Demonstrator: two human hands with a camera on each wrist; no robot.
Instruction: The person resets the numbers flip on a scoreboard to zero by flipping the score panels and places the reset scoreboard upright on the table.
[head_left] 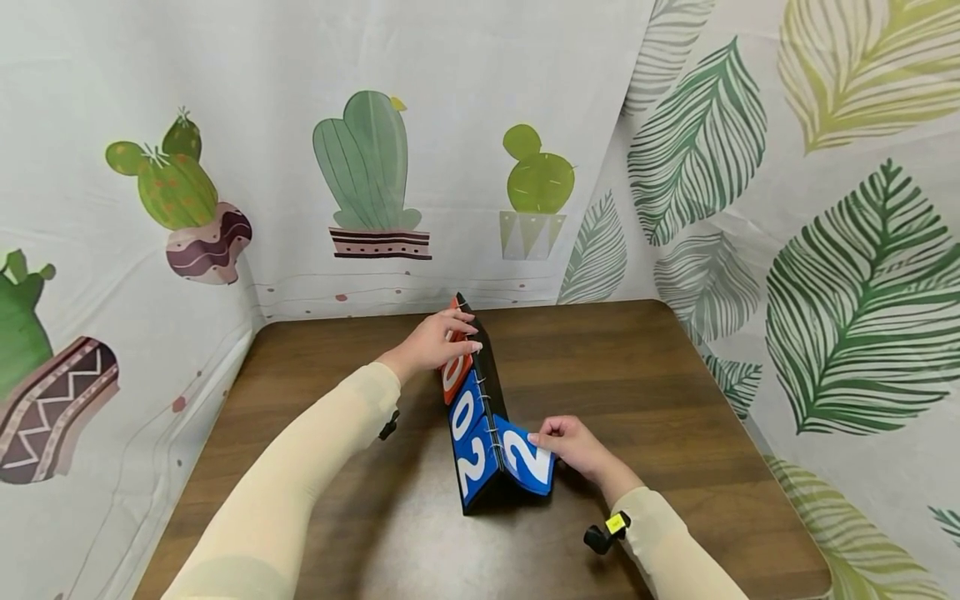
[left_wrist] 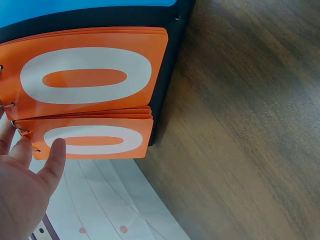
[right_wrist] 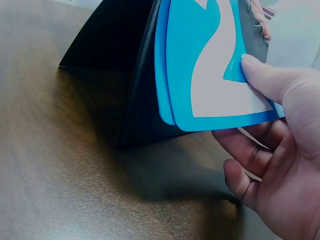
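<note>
A tent-shaped flip scoreboard (head_left: 462, 454) stands on the wooden table, with ring-bound number cards along its ridge. Its left face carries two orange cards (left_wrist: 90, 75) reading 0 at the far end and blue cards reading 0 and 2 nearer. At the far end my left hand (head_left: 442, 340) holds the ridge, one finger lying over an orange card in the left wrist view. On the right side my right hand (head_left: 573, 446) pinches the lower edge of a blue card (right_wrist: 180, 70) marked 2, thumb on its face and fingers behind. That card stands away from the black board (right_wrist: 137, 90).
The brown table (head_left: 637, 375) extends on both sides of the scoreboard. Behind it hangs a white cloth (head_left: 450, 50) printed with cacti, and a leaf-patterned cloth (head_left: 712, 275) hangs at the right. Black wrist devices sit on both sleeves.
</note>
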